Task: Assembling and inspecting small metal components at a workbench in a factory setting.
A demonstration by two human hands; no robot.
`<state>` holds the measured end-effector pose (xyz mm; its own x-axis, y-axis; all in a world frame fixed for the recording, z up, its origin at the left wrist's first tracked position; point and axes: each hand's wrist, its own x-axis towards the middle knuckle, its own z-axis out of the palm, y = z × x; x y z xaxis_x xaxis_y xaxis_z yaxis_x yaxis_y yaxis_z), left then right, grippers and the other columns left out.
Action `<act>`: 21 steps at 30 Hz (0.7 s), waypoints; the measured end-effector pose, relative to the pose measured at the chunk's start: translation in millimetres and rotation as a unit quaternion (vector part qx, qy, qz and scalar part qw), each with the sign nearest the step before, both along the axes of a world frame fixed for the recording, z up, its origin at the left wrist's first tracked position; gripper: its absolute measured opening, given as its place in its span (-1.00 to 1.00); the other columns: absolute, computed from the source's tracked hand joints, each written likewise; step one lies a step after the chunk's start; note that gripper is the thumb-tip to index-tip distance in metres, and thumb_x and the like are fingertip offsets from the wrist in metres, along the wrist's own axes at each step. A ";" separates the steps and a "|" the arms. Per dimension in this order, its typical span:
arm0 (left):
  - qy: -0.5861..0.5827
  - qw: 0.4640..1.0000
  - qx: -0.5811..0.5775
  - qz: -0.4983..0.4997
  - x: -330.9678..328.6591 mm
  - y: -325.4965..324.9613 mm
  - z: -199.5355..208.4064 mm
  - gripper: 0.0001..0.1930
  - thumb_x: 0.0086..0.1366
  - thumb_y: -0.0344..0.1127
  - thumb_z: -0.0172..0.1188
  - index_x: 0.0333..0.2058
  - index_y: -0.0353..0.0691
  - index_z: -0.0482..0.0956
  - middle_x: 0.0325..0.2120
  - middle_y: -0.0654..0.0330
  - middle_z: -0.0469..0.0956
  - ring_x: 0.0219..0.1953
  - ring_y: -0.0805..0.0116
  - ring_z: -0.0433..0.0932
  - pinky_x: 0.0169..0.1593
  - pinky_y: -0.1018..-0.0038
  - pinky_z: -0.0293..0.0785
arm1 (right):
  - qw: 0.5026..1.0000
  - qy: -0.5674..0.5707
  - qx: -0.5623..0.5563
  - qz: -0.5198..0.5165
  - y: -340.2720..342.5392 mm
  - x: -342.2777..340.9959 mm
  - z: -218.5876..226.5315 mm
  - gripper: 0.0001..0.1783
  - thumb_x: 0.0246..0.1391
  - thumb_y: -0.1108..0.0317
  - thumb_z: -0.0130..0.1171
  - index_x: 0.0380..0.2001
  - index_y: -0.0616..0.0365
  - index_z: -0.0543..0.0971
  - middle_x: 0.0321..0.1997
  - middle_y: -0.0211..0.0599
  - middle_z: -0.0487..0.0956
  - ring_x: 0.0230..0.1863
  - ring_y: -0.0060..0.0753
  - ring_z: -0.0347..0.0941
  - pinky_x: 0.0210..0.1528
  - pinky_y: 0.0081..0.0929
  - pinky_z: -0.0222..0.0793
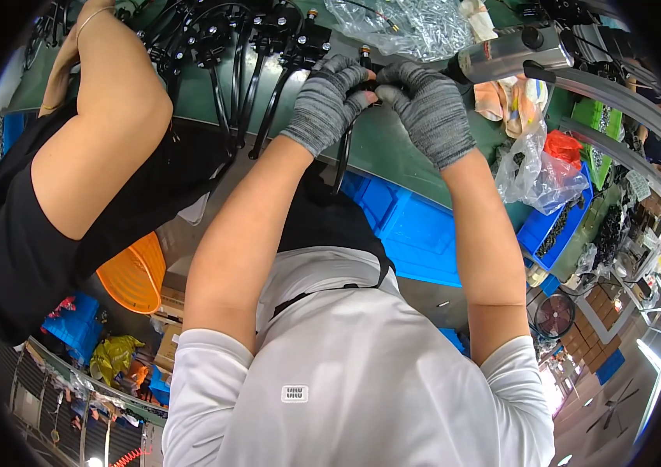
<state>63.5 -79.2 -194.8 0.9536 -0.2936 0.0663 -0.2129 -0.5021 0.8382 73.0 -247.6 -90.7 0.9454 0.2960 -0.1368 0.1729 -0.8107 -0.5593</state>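
Gloves (pixel 445 134) of ribbed grey knit cover left hand (pixel 327 105) and right hand (pixel 430 109), both curled nearly closed, pinching one black part (pixel 343 159), smooth and tubular, overhanging the green table's (pixel 397 149) near edge; crinkled clear bag (pixel 412 31) beyond.

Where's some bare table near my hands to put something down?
The main free patch of green tabletop lies between the hanging black lever and your right wrist, bordered by the table's front edge. A smaller one shows between the right hand and clear plastic bag. Black lever assemblies crowd the upper left; bagged metal pieces fill the top.
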 end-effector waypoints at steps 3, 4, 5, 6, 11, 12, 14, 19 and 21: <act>-0.006 1.000 -0.013 0.005 0.0 -0.7 -1.5 -0.61 0.09 -0.07 0.37 -0.09 -0.01 0.64 -0.18 0.15 0.53 -0.02 0.09 0.45 0.14 0.24 0.39 | 0.999 -0.025 -0.013 0.019 2.0 6.5 -1.5 -0.71 0.05 0.25 0.33 -0.20 0.16 0.66 -0.30 -0.09 0.67 -0.27 -0.11 0.62 -0.17 -0.31 0.50; 0.001 1.000 -0.005 -0.003 -0.1 0.0 -1.7 -0.59 0.10 -0.04 0.36 -0.08 -0.01 0.63 -0.16 0.14 0.52 -0.01 0.10 0.45 0.15 0.23 0.39 | 1.000 -0.001 -0.021 -0.014 5.2 8.0 0.2 -0.70 0.04 0.23 0.34 -0.19 0.17 0.66 -0.30 -0.07 0.67 -0.26 -0.11 0.62 -0.17 -0.32 0.50; 0.003 1.000 -0.005 -0.001 -0.9 0.0 -1.5 -0.59 0.10 -0.04 0.36 -0.08 -0.01 0.63 -0.16 0.14 0.52 -0.01 0.10 0.45 0.15 0.23 0.39 | 0.998 0.022 -0.029 -0.048 7.2 8.7 0.5 -0.68 0.04 0.21 0.35 -0.19 0.17 0.66 -0.29 -0.06 0.67 -0.26 -0.12 0.63 -0.17 -0.32 0.51; 0.004 1.000 0.002 0.003 -1.6 -0.5 -1.2 -0.58 0.11 -0.02 0.35 -0.08 -0.02 0.63 -0.15 0.14 0.52 0.00 0.09 0.45 0.15 0.23 0.38 | 0.998 0.028 -0.021 -0.055 6.5 9.9 -1.6 -0.65 0.02 0.17 0.36 -0.20 0.19 0.66 -0.29 -0.06 0.67 -0.26 -0.12 0.63 -0.16 -0.32 0.51; -0.003 0.999 0.043 0.007 -1.8 -1.8 -2.7 -0.54 0.12 0.04 0.34 -0.06 -0.06 0.63 -0.13 0.12 0.53 0.03 0.08 0.45 0.17 0.22 0.37 | 0.996 0.046 -0.031 -0.066 7.8 14.1 -0.6 -0.61 0.01 0.14 0.36 -0.17 0.18 0.66 -0.29 -0.07 0.68 -0.25 -0.15 0.63 -0.14 -0.36 0.51; -0.009 0.999 0.045 0.006 -0.9 -0.7 -3.4 -0.53 0.12 0.05 0.34 -0.06 -0.08 0.62 -0.12 0.11 0.53 0.03 0.08 0.45 0.17 0.22 0.37 | 0.996 0.061 -0.021 -0.065 9.2 15.0 0.8 -0.60 0.01 0.13 0.36 -0.15 0.17 0.66 -0.28 -0.07 0.68 -0.25 -0.15 0.64 -0.12 -0.37 0.51; -0.015 0.999 0.045 0.001 -1.3 -0.7 -3.4 -0.51 0.12 0.06 0.33 -0.06 -0.10 0.62 -0.11 0.09 0.53 0.04 0.07 0.45 0.17 0.21 0.37 | 0.995 0.071 -0.010 -0.066 8.0 17.3 -2.6 -0.59 0.01 0.14 0.37 -0.14 0.18 0.66 -0.27 -0.07 0.68 -0.23 -0.17 0.64 -0.11 -0.38 0.51; -0.022 1.000 0.000 0.003 1.2 0.3 -3.9 -0.53 0.10 -0.03 0.38 -0.06 -0.13 0.62 -0.10 0.08 0.53 0.02 0.08 0.47 0.17 0.24 0.39 | 0.996 0.052 0.023 -0.074 15.4 17.0 -10.1 -0.56 -0.03 0.13 0.41 -0.15 0.21 0.65 -0.26 -0.09 0.68 -0.22 -0.28 0.62 -0.10 -0.42 0.50; -0.018 1.000 0.007 0.002 2.4 0.8 -3.8 -0.55 0.09 -0.06 0.39 -0.07 -0.12 0.63 -0.11 0.09 0.54 0.01 0.09 0.48 0.16 0.25 0.39 | 0.996 0.032 0.004 -0.082 16.9 13.5 -7.9 -0.54 -0.06 0.10 0.44 -0.21 0.24 0.64 -0.29 -0.11 0.67 -0.28 -0.33 0.60 -0.14 -0.42 0.50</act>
<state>65.9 -78.4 -198.6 0.9517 -0.2914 0.0968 -0.2411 -0.5139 0.8233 86.5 -230.7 -98.6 0.9705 0.1392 -0.1968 0.0020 -0.8210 -0.5709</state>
